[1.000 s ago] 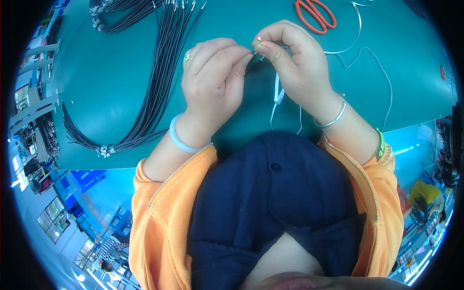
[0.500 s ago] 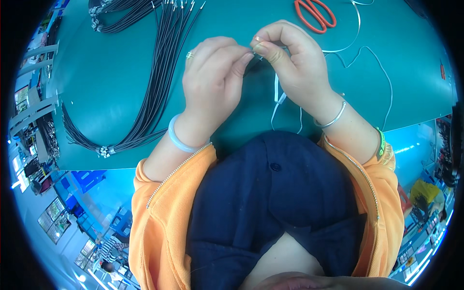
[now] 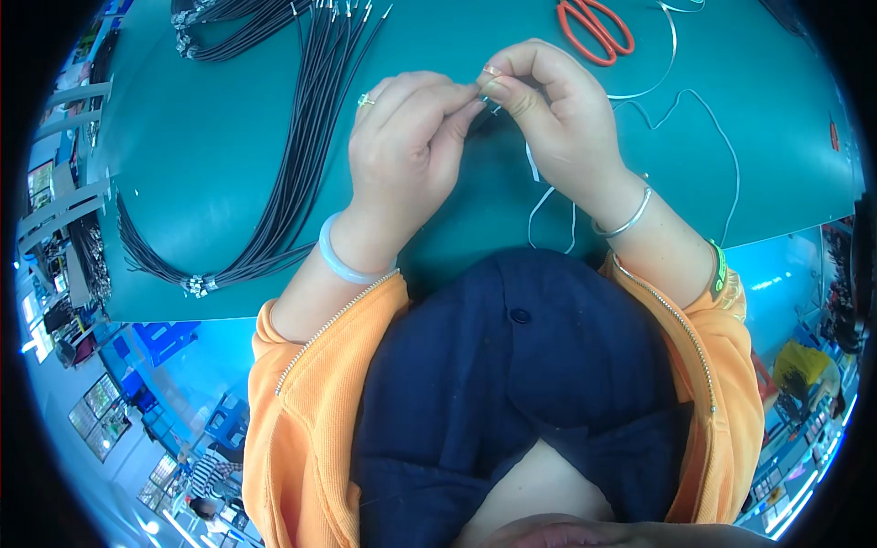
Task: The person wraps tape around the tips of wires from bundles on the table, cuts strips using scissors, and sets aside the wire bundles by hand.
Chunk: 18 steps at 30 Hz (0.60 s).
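My left hand (image 3: 406,151) and my right hand (image 3: 568,123) meet fingertip to fingertip over the green table. Both are closed in a pinch. Between the fingertips shows a tiny metallic piece (image 3: 494,110), too small to name and mostly hidden by the fingers. Below my right palm hangs a narrow white strip (image 3: 533,164). Under it a thin pale cord (image 3: 532,219) curves in a loop close to my dark shirt. Whether the strip or cord is joined to the pinched piece, I cannot tell.
Left of my hands, a long bundle of black cables (image 3: 294,173) with metal tips curves across the green table (image 3: 210,128). Another cable coil (image 3: 239,35) lies at the far left. Red-handled scissors (image 3: 596,32), a white ribbon (image 3: 674,50) and a thin cord (image 3: 731,155) lie right.
The white strip and cord loop under my right hand have swung slightly right, and the loop has widened. My hands have barely moved, both still pinching.
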Each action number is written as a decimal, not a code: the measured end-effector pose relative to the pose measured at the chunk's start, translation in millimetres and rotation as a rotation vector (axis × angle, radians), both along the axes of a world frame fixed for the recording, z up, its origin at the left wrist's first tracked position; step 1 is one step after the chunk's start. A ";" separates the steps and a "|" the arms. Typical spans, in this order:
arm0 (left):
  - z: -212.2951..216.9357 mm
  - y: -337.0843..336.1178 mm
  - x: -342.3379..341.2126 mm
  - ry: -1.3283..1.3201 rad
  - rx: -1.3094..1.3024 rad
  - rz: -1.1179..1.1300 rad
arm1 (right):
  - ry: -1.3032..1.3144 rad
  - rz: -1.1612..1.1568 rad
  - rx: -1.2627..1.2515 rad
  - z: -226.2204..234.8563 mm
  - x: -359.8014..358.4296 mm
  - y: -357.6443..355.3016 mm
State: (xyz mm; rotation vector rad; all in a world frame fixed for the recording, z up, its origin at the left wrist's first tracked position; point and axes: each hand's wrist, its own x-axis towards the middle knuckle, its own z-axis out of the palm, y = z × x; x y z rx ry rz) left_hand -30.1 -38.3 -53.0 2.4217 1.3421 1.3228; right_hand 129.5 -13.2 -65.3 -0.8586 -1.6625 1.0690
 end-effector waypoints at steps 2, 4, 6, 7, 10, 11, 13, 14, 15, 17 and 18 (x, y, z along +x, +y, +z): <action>0.5 0.9 -1.9 0.042 0.045 -0.001 | -0.002 0.006 0.022 0.6 -0.1 -1.1; 2.0 1.5 -0.7 0.126 0.133 -0.005 | -0.064 -0.004 0.100 1.2 2.0 -0.5; 2.3 0.2 4.1 0.111 0.123 -0.004 | -0.096 -0.011 0.139 2.3 5.8 -0.7; 3.4 -0.4 9.0 0.095 0.113 -0.002 | -0.091 -0.016 0.136 3.8 10.0 -0.7; 11.1 -1.5 18.3 0.019 0.034 0.020 | -0.084 -0.030 0.129 8.0 21.3 1.3; 14.5 -1.9 19.2 -0.038 -0.038 0.041 | -0.056 -0.026 0.066 9.2 23.1 3.9; 18.1 -2.7 19.9 -0.098 -0.105 0.063 | 0.001 -0.016 -0.058 12.1 22.0 9.4; 15.9 -3.9 19.9 -0.290 -0.254 0.052 | -0.003 -0.016 -0.056 13.4 20.3 10.8; 13.4 -4.9 18.5 -0.482 -0.403 0.041 | 0.023 0.000 -0.068 14.5 17.2 11.8; 15.8 -2.9 6.0 -0.681 -0.549 0.028 | 0.074 0.036 -0.093 16.4 5.4 16.2; 19.8 -0.6 -6.6 -0.667 -0.671 -0.002 | 0.068 0.039 -0.091 18.0 -2.5 20.3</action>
